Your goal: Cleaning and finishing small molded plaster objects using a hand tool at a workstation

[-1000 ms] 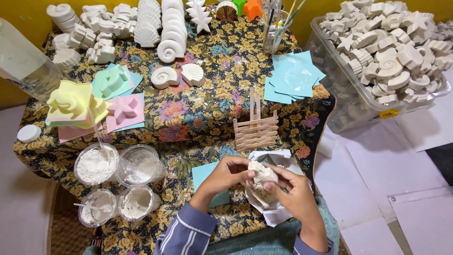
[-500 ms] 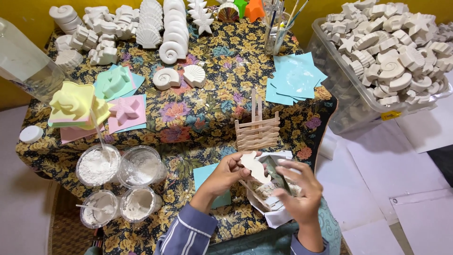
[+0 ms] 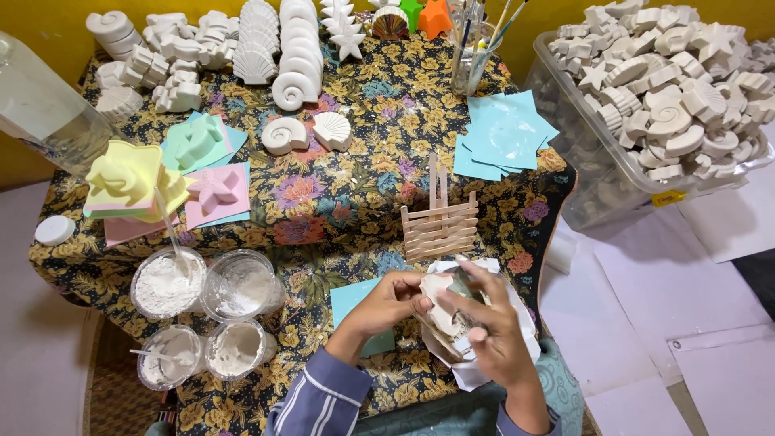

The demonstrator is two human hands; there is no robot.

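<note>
Since a moment ago, both hands have drawn closer together over the white paper (image 3: 517, 323) at the near edge of the bench (image 3: 363, 202), and the pale plaster piece (image 3: 440, 303) now sits between them. My left hand (image 3: 387, 303) is grasping the piece from the left, thumb pressed on its edge. My right hand (image 3: 492, 331) is grasping it from the right, fingers spread over a darker mould under it. Just beyond stands a small fence of wooden sticks (image 3: 440, 222). To the left, four clear cups of white powder (image 3: 202, 315) sit together. A clear bin of plaster shapes (image 3: 670, 89) stands far right.
</note>
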